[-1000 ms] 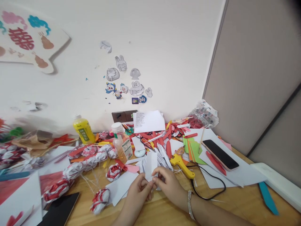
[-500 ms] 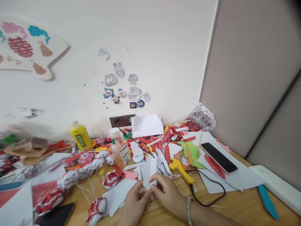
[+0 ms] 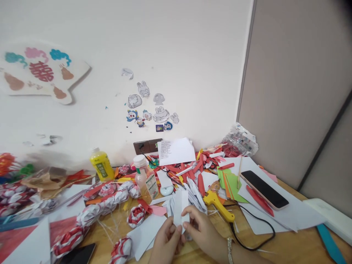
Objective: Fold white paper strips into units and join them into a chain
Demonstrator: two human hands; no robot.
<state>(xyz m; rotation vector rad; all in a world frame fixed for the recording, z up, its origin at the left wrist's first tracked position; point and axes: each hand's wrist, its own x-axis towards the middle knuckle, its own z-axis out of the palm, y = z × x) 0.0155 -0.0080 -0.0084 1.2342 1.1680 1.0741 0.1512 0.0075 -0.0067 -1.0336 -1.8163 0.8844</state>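
Observation:
Near the table's front edge, my left hand (image 3: pixel 168 239) and my right hand (image 3: pixel 200 225) pinch a folded white paper strip (image 3: pixel 180 207) between them. The strip stands upright, its lower end between my fingers and partly hidden by them. My right thumb and forefinger grip its right edge, and my left fingers close at its lower left. Just behind lies a heap of folded white paper strips (image 3: pixel 194 196). A yellow glue gun (image 3: pixel 220 207) with a black cord is right of my right hand. White paper sheets (image 3: pixel 145 231) lie left of my left hand.
Red-and-white paper rosettes (image 3: pixel 136 215) are scattered to the left. A yellow bottle (image 3: pixel 101 165) and a clear jar (image 3: pixel 141 174) stand behind. On the right, a phone (image 3: pixel 264 190) rests on white paper. Red paper scraps (image 3: pixel 202 167) pile against the wall.
The whole scene has shifted right and slightly down as the camera turned. Both hands keep hold of the paper strip, with only slight finger movement.

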